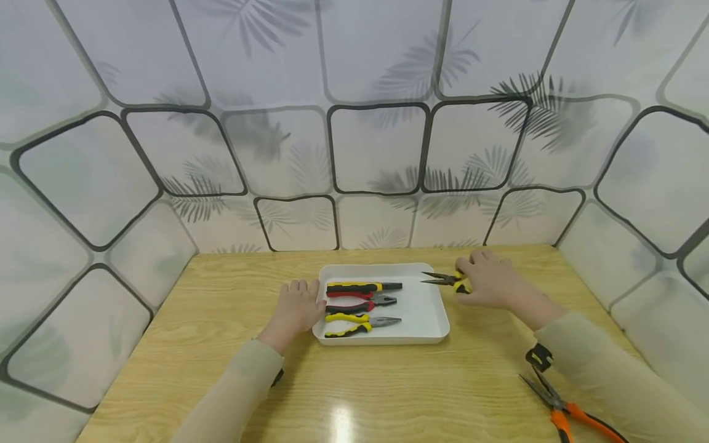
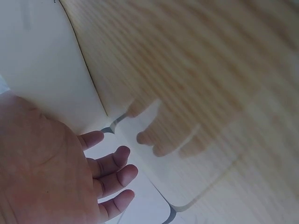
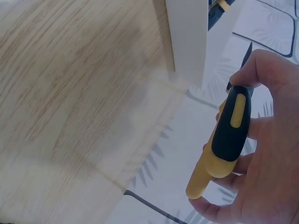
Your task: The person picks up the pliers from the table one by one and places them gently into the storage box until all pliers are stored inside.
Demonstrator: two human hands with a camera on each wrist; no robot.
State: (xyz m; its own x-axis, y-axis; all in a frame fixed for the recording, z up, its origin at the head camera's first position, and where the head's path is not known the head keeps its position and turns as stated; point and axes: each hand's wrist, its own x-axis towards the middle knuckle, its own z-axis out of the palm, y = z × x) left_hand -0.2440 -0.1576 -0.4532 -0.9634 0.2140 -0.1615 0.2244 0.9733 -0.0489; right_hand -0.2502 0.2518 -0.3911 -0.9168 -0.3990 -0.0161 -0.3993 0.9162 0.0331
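Screened tabletop workspace; wider premises undetermined.
Leaf-print walls (image 1: 376,147) at ten, twelve and two o'clock enclose my wood-grain table (image 1: 399,387).

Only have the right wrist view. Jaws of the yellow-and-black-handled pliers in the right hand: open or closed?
Observer: Open; the head view shows the tips of the yellow-and-black pliers apart.
Operator: Where's the left hand?
Observer: At the left end of the white rectangular tray.
Operator: Any tool lying outside the tray?
Observer: Yes, metal pliers with orange handles, on the wood-grain table at the head view's lower right.
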